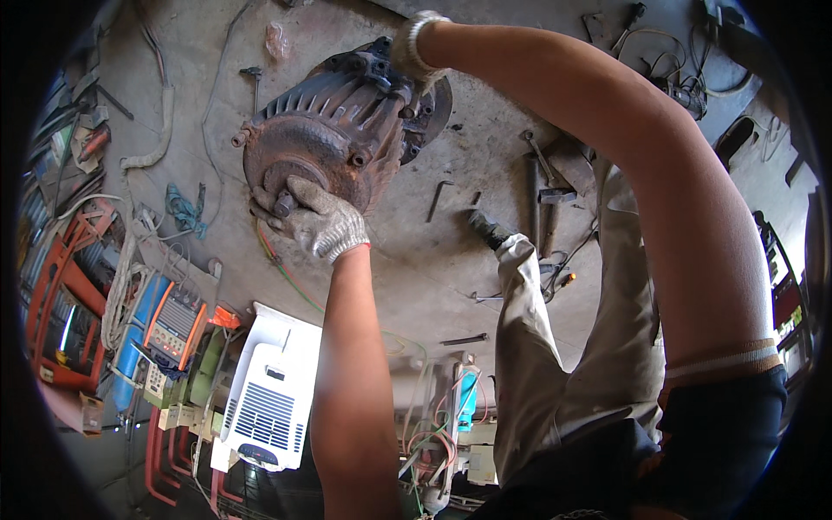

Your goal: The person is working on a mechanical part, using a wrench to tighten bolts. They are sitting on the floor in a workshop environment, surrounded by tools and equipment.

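A rusty, finned electric motor (325, 130) lies on its side on the concrete floor. My left hand (325, 221), in a pale knitted work glove, is closed around the stub of shaft (284, 204) at the motor's near end, with the thumb over the top. At the far end, my right hand (414, 50), gloved too, rests against the motor beside its terminal area. The fingers of that hand are mostly hidden behind the wrist and the motor. A round flange (440, 108) shows below the right wrist.
An L-shaped hex key (438, 200) and a spanner (539, 154) lie right of the motor. A hammer-like tool (253, 78) lies to its left. Near my left forearm stands a white vented box (273, 390). Cables (165, 130) and equipment crowd the left side.
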The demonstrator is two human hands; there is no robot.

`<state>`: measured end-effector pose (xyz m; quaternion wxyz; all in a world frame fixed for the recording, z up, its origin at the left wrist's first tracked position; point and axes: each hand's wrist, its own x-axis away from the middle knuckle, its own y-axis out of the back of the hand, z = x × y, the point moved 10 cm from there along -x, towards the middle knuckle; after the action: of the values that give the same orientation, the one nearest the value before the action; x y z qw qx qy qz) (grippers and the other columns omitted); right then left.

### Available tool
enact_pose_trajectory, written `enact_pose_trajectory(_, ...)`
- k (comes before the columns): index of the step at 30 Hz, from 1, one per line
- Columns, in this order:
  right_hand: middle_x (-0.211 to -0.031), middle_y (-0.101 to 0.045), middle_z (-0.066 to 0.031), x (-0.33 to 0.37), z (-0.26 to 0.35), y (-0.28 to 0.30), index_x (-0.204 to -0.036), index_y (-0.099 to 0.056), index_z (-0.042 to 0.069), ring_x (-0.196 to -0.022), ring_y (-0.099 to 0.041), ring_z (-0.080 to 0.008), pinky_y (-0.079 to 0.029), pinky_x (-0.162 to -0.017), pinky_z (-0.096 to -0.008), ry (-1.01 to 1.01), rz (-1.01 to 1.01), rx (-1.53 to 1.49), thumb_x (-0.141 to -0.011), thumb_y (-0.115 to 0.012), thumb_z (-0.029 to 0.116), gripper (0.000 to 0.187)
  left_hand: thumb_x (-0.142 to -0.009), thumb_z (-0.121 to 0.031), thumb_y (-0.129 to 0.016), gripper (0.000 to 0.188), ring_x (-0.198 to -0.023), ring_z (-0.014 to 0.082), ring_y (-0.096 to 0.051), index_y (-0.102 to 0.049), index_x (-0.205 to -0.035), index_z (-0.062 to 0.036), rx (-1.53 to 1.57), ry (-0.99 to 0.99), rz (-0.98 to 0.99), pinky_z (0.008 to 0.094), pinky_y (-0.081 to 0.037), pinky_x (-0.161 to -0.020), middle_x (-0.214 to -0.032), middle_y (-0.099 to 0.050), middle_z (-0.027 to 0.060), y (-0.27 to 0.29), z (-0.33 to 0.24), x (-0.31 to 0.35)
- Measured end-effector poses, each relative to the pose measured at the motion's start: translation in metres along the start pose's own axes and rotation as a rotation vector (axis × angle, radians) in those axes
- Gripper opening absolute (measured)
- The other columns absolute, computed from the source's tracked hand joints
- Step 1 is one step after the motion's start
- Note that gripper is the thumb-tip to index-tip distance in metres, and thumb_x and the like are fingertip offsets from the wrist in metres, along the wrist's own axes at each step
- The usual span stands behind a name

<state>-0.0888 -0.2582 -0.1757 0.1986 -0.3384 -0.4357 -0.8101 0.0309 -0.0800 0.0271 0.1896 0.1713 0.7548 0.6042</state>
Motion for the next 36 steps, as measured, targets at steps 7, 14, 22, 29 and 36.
enact_pose_trajectory(7, -0.114, -0.072, -0.0105, 0.013, 0.01, 0.002, -0.112, -0.072, 0.009, -0.109, -0.067, -0.0319, -0.056, -0.094, -0.0405, 0.126, -0.1, 0.158, -0.081, -0.076, 0.051, 0.052, -0.101, -0.05, -0.044, 0.075, -0.119, 0.0516, -0.053, -0.036, -0.145, 0.0104, -0.011, -0.003, 0.017, 0.0532, -0.044, -0.101, -0.136, -0.047, 0.0396, 0.001, -0.001, 0.001)
enact_pose_trajectory(14, -0.109, -0.074, -0.0111, 0.027, 0.002, -0.005, -0.114, -0.072, 0.008, -0.105, -0.068, -0.0322, -0.055, -0.094, -0.0416, 0.059, -0.054, 0.046, -0.082, -0.073, 0.056, 0.058, -0.101, -0.052, -0.043, 0.078, -0.12, 0.0507, -0.053, -0.034, -0.147, 0.0094, 0.036, 0.074, 0.088, 0.0529, -0.046, -0.099, -0.137, -0.045, 0.0393, 0.003, -0.005, 0.002)
enact_pose_trajectory(22, -0.106, -0.073, -0.0137, 0.029, 0.001, -0.076, -0.115, -0.071, 0.009, -0.099, -0.069, -0.0339, -0.056, -0.086, -0.0444, 0.042, 0.044, -0.216, -0.087, -0.071, 0.053, 0.052, -0.1, -0.053, -0.043, 0.078, -0.125, 0.0499, -0.05, -0.032, -0.149, 0.007, 0.002, 0.053, 0.074, 0.0541, -0.046, -0.1, -0.142, -0.041, 0.0382, -0.002, -0.001, -0.001)
enact_pose_trajectory(29, -0.083, -0.072, -0.0089, 0.066, 0.047, -0.178, -0.102, -0.07, 0.005, -0.074, -0.068, -0.023, -0.054, -0.07, -0.0389, -0.303, -0.399, -1.217, -0.099, -0.059, 0.042, 0.038, -0.101, -0.049, -0.045, 0.072, -0.126, 0.0493, -0.049, -0.04, -0.144, 0.0085, 0.034, 0.1, 0.123, 0.0516, -0.042, -0.104, -0.14, -0.044, 0.0384, -0.005, 0.004, 0.001)
enact_pose_trajectory(36, -0.064, -0.057, -0.0021, 0.036, 0.13, -0.226, -0.092, -0.064, 0.003, -0.054, -0.052, -0.0121, -0.042, -0.05, -0.03, -0.567, -0.538, -2.124, -0.1, -0.061, 0.041, 0.039, -0.103, -0.047, -0.044, 0.072, -0.127, 0.0492, -0.048, -0.039, -0.143, 0.0122, 0.046, -0.009, 0.032, 0.051, -0.041, -0.106, -0.141, -0.042, 0.0393, 0.0, -0.004, 0.001)
